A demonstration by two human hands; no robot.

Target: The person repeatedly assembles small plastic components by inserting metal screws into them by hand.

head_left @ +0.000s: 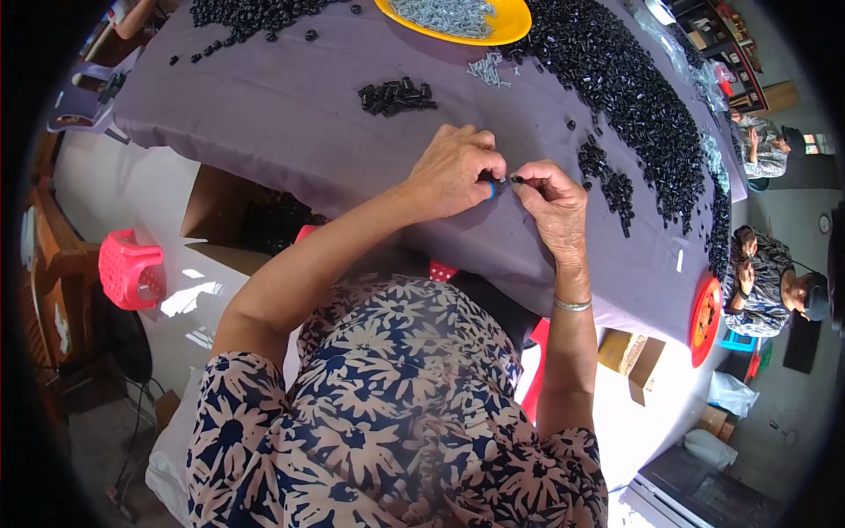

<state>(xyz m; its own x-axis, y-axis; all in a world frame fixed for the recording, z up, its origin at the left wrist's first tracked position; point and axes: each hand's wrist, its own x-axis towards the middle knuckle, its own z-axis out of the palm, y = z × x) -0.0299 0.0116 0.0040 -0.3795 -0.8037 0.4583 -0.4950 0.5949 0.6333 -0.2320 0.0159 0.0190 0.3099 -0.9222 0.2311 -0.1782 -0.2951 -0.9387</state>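
Over the near part of the cloth-covered table, my two hands are close together, fingertips almost meeting. My left hand is closed in a pinch around a small dark piece, mostly hidden by the fingers; something bright blue shows at its thumb tip. Between thumb and forefinger, my right hand pinches a small black part. A short silvery bit shows in the gap between the hands. Beyond my left hand lies a small pile of black cylindrical parts, with loose silver screws to its right.
A yellow dish heaped with silver screws stands at the far side. Large spreads of black parts cover the right of the purple-grey cloth. A red round tray sits at the right edge. Two people work at right; a pink stool stands left.
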